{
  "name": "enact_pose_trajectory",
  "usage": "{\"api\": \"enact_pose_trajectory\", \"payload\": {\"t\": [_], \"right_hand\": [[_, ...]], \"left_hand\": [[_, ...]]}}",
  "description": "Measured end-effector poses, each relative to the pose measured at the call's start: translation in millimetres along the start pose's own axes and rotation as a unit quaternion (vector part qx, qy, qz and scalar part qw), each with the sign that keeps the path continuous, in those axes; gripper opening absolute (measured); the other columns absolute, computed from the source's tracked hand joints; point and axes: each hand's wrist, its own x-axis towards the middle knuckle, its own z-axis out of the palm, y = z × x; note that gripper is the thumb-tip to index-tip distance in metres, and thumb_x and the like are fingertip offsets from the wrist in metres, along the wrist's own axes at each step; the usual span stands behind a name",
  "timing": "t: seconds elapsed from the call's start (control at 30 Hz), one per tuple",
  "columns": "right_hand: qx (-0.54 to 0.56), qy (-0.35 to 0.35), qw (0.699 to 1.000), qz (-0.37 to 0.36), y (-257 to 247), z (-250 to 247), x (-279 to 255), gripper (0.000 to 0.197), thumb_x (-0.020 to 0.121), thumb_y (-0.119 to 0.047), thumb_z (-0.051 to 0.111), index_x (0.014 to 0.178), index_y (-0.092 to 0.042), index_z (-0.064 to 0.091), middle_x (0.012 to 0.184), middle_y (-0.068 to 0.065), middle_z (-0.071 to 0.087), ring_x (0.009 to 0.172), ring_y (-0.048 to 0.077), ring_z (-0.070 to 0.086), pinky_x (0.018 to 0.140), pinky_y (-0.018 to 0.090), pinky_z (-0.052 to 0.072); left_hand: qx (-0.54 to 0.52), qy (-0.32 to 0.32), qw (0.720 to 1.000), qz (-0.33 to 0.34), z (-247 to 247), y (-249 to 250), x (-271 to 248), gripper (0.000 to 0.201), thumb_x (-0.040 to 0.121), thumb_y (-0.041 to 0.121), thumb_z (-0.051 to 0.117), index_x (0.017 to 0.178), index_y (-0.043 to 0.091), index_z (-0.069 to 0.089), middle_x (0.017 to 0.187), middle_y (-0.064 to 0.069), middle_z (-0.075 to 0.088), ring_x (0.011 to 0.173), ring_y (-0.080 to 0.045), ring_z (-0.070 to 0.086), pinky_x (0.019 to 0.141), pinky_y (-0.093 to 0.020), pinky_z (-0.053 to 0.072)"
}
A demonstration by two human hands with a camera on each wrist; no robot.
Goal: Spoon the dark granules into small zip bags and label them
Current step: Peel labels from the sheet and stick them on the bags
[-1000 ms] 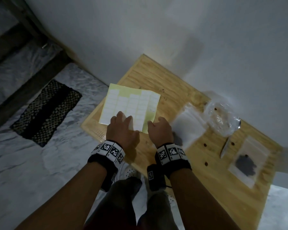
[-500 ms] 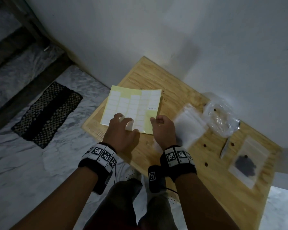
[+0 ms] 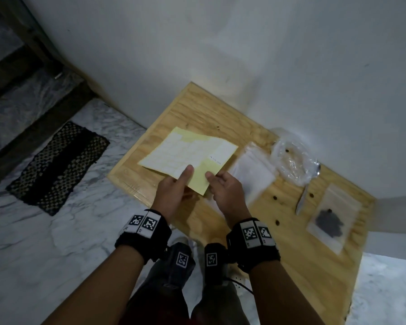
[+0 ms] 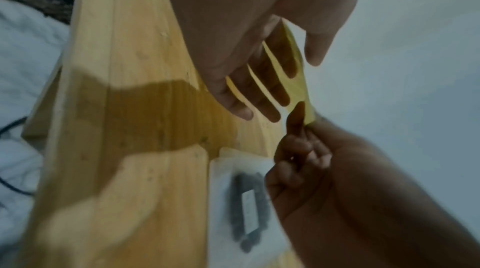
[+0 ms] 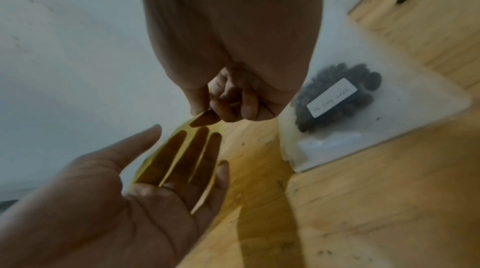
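A yellow label sheet (image 3: 188, 151) with white stickers is held tilted above the wooden table (image 3: 197, 109). My left hand (image 3: 174, 191) supports it from below on straight fingers (image 4: 270, 96), the thumb apart. My right hand (image 3: 225, 191) pinches the sheet's near corner (image 5: 205, 117) between thumb and forefinger. Under my right hand lies a small zip bag (image 5: 337, 98) of dark granules with a written label. A second filled bag (image 3: 331, 219) lies at the table's right, and a metal spoon (image 3: 302, 200) lies beside it.
A stack of empty zip bags (image 3: 253, 174) and a crumpled clear plastic bag (image 3: 291, 163) sit near the wall. Loose granules (image 3: 277, 222) dot the wood. A dark woven mat (image 3: 56, 165) lies on the marble floor to the left.
The label sheet lay flat on the table under both hands. It now hangs lifted off the wood, my left fingers beneath it and my right hand pinching its corner.
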Motion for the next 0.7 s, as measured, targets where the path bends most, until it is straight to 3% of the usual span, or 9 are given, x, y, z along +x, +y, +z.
{"api": "enact_pose_trajectory", "payload": {"t": [0.13,0.2,0.27,0.37,0.47,0.53,0.63,0.7], "right_hand": [[0.012,-0.014,1.000,-0.014,0,-3,-6,0.022,0.092,-0.022,0.064,0.099,0.000,0.065,0.088,0.011,0.073,0.080,0.019,0.066,0.076,0.039,0.054],[0.004,0.012,1.000,-0.017,-3,-5,-7,0.026,0.089,-0.024,0.069,0.103,-0.005,0.060,0.090,0.007,0.071,0.082,0.017,0.067,0.075,0.033,0.055],[-0.043,0.074,0.996,-0.039,-4,-7,-7,0.036,0.084,-0.032,0.073,0.109,-0.016,0.054,0.096,-0.001,0.065,0.080,0.012,0.061,0.072,0.025,0.053],[-0.147,0.133,0.971,-0.136,-4,-9,-10,0.037,0.084,-0.038,0.071,0.115,-0.024,0.056,0.100,-0.009,0.056,0.083,0.009,0.052,0.072,0.021,0.046],[-0.197,0.113,0.961,-0.160,-2,-8,-5,0.037,0.089,-0.037,0.065,0.123,-0.023,0.060,0.111,-0.003,0.057,0.100,0.013,0.056,0.085,0.031,0.049],[-0.190,0.089,0.968,-0.139,-3,-7,-2,0.036,0.092,-0.036,0.061,0.124,-0.020,0.061,0.115,0.002,0.057,0.098,0.013,0.056,0.090,0.037,0.050],[-0.170,0.060,0.974,-0.139,-3,-6,-1,0.035,0.095,-0.034,0.059,0.125,-0.015,0.063,0.117,0.001,0.061,0.097,0.008,0.057,0.091,0.032,0.050],[-0.159,0.049,0.975,-0.144,-3,-4,-1,0.035,0.095,-0.032,0.059,0.124,-0.014,0.063,0.116,0.000,0.063,0.097,0.006,0.059,0.089,0.025,0.050]], "left_hand": [[-0.040,0.018,0.999,0.001,0,1,0,0.062,0.060,0.055,0.081,0.108,0.017,0.071,0.105,-0.002,0.074,0.100,-0.025,0.069,0.095,-0.053,0.051],[-0.044,0.019,0.999,0.003,3,0,-1,0.064,0.059,0.055,0.081,0.111,0.020,0.070,0.107,0.000,0.073,0.101,-0.024,0.069,0.096,-0.052,0.051],[-0.020,0.038,0.999,0.014,5,-2,-1,0.063,0.061,0.058,0.080,0.112,0.022,0.068,0.109,0.002,0.073,0.104,-0.022,0.067,0.097,-0.050,0.051],[0.043,0.034,0.997,0.051,7,-3,-3,0.065,0.064,0.061,0.075,0.118,0.026,0.064,0.113,0.006,0.070,0.107,-0.019,0.064,0.097,-0.048,0.050],[0.076,0.024,0.994,0.069,10,-2,-5,0.052,0.081,0.044,0.073,0.124,0.019,0.062,0.118,0.001,0.068,0.111,-0.020,0.062,0.101,-0.048,0.048],[0.070,0.021,0.994,0.079,11,-2,-4,0.049,0.086,0.033,0.070,0.130,0.016,0.057,0.124,0.000,0.064,0.116,-0.019,0.059,0.104,-0.044,0.045],[0.054,0.015,0.996,0.068,11,-1,-4,0.040,0.089,0.024,0.067,0.126,0.015,0.060,0.120,0.002,0.066,0.112,-0.016,0.060,0.100,-0.037,0.047],[0.060,0.007,0.996,0.062,12,1,-3,0.030,0.090,0.022,0.064,0.118,0.015,0.065,0.110,0.004,0.069,0.104,-0.014,0.062,0.087,-0.030,0.049]]}}
